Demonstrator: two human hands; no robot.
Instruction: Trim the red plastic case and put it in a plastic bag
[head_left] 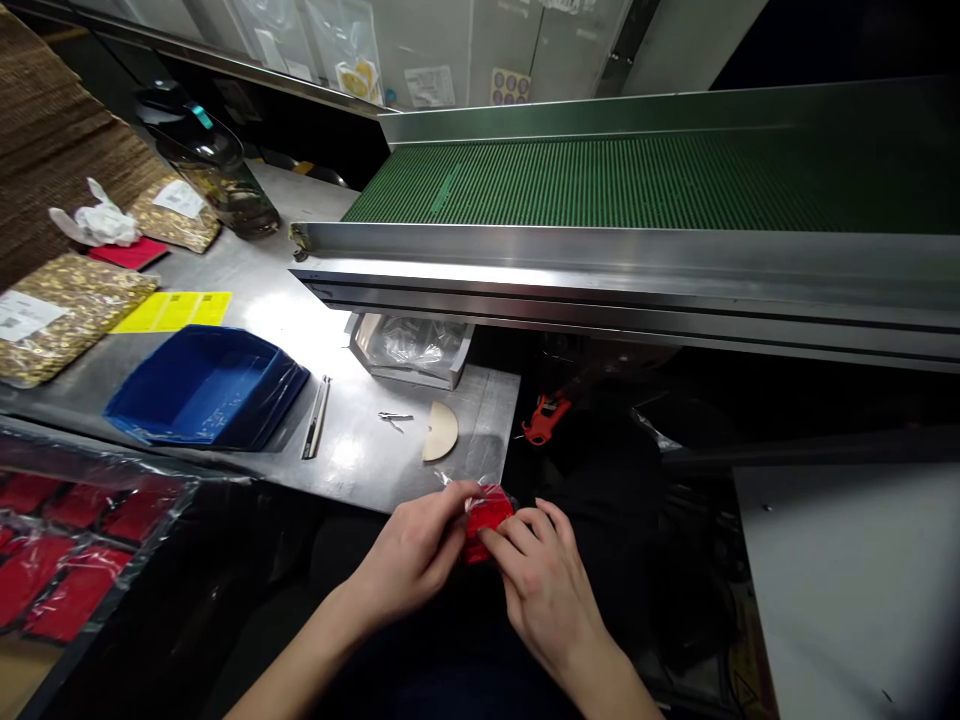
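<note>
Steel counter [247, 300] fills the left of the head view, with a green ribbed conveyor [600, 180] in a metal frame running off to the right above it. On the counter lie a stack of blue trays [202, 390], a yellow card [176, 310], 2 glittery gold packets [64, 310], a clear bottle [225, 170], a slim metal tool [315, 418], small tweezers [394, 418] and a pale half-round piece [440, 432]. A clear-wrapped box [412, 350] sits under the conveyor's edge. At lower left a tray of red pieces under plastic film [67, 560] shows; an orange tool [545, 418] lies in the dark gap to the right.

Below the counter's near edge, both hands meet over the lap. The left hand [412, 560] and the right hand [547, 590] hold 1 small red piece [487, 520] in crinkled clear wrap between them. It sits directly between the 2 sets of fingers, touching both, its long axis roughly across from hand to hand. The left fingers [450, 500] curl over its left end, pinching it; the right fingers [517, 535] are pressed together against its right and lower side. Neither hand is nearer: the piece is shared evenly, well clear of the counter things.
</note>
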